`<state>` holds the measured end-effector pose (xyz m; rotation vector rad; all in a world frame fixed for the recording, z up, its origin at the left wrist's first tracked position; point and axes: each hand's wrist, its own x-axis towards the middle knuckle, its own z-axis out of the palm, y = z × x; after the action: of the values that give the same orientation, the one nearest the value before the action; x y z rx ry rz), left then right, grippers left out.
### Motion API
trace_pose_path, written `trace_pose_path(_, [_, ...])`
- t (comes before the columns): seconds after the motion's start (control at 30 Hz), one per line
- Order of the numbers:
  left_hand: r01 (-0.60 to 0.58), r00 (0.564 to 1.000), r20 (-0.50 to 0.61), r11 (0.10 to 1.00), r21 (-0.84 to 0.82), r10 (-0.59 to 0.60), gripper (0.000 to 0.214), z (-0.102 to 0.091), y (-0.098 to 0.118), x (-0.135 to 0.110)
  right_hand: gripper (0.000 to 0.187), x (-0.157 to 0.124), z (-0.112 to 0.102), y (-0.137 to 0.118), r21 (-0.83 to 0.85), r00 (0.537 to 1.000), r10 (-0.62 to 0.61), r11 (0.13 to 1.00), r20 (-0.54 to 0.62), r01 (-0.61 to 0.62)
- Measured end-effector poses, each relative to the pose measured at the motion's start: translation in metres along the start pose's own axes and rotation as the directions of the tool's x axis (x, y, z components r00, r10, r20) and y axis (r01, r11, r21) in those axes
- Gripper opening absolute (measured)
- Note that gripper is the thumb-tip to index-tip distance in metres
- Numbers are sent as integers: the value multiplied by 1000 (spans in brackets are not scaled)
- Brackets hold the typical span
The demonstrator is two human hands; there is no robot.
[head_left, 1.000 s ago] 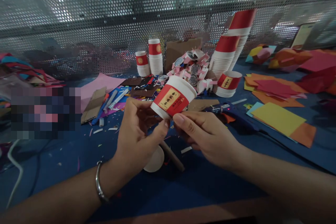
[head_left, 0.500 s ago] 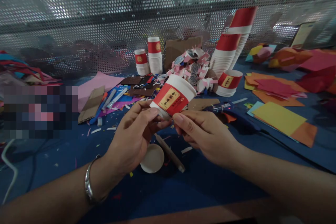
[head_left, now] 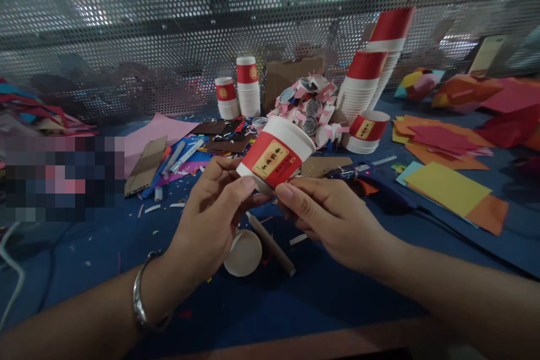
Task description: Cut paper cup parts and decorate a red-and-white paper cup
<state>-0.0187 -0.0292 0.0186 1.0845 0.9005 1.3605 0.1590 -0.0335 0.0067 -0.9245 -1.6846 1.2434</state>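
A red and white paper cup with a gold label is held tilted above the table, its rim toward the upper right. My left hand is closed round the cup's base from the left, thumb on its lower edge. From the right, my right hand pinches the cup's lower side between thumb and fingers. Below them on the blue table lie a round cream-coloured disc or shallow cup piece and a grey-brown stick, perhaps a marker.
Tall stacks of paper cups stand at the back right, smaller stacks at the back left. A heap of cut cup pieces lies between. A glue gun with its cord and coloured paper lie right; pens and scraps lie left.
The cup has tipped very slightly in my hands, its base shifting a little left. Both hands keep their hold, and the view has moved slightly.
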Motion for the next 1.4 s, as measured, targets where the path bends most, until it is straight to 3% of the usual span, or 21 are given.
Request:
trace_pose_path(0.27, [-161,986,59,977,140,155,22,-8,-3,-3,49,-2,1,-2,-46,1000,-31,998,-7,30])
trace_pose_path(0.87, [-230,973,53,918,322,225,21,-1,2,-7,47,-2,1,-4,-157,990,-139,979,-26,134])
trace_pose_path(1.03, [-244,969,50,926,286,240,24,-1,0,-7,45,-2,1,-4,-173,983,-181,970,-30,173])
trace_pose_path(1.1, [-196,980,70,963,184,186,24,-2,-3,-5,45,-1,1,-2,-156,984,-176,973,-34,169])
trace_pose_path(1.23, [38,997,68,997,-73,-34,23,0,-2,1,44,2,-1,3,-127,988,-140,983,-59,132])
trace_pose_path(1.4, [147,988,60,975,-165,-139,25,2,2,6,46,6,-1,8,-127,988,-133,984,-83,122])
